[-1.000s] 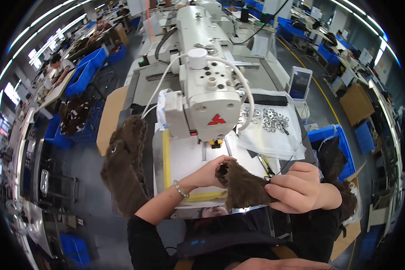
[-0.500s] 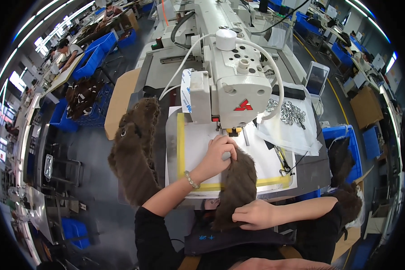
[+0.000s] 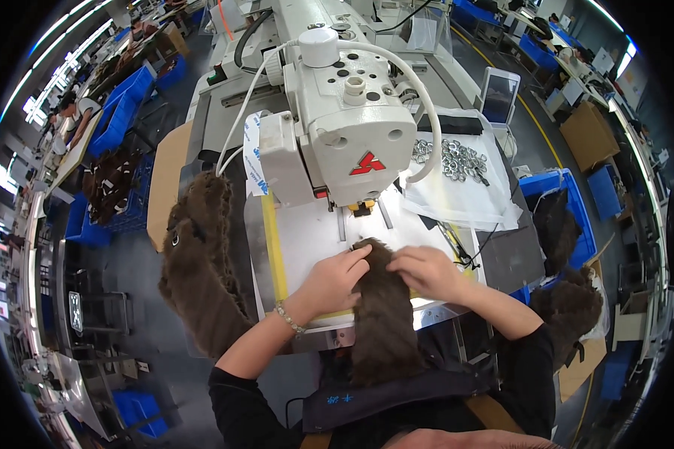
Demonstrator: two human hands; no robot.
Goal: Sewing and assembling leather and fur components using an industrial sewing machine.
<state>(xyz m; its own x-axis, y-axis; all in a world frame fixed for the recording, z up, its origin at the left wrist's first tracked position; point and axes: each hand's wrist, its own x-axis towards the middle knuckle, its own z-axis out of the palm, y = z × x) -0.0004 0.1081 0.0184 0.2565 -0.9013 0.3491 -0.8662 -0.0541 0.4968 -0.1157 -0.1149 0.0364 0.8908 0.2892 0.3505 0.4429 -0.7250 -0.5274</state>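
Note:
A long brown fur strip (image 3: 386,322) reaches from the machine's work plate down toward my lap. Its far end lies just in front of the head of a white industrial sewing machine (image 3: 352,142), apart from the needle area. My left hand (image 3: 331,283) grips the strip's left edge near that end, thumb and fingers closed. On the opposite edge, my right hand (image 3: 430,273) has its fingertips pinched at the fur, slightly blurred. The white work plate (image 3: 314,232) with yellow-taped edges lies beneath; the strip covers part of it.
More brown fur strips (image 3: 198,277) hang over the table's left side, one with a metal ring. Metal rings (image 3: 460,161) lie piled on white plastic at the right, with a small black-handled tool (image 3: 457,243) near. A blue bin (image 3: 580,217) holding dark fur stands further right.
The fur strip has come away from the needle area toward me. My right hand has moved up from its near end to the far end. The view has shifted slightly.

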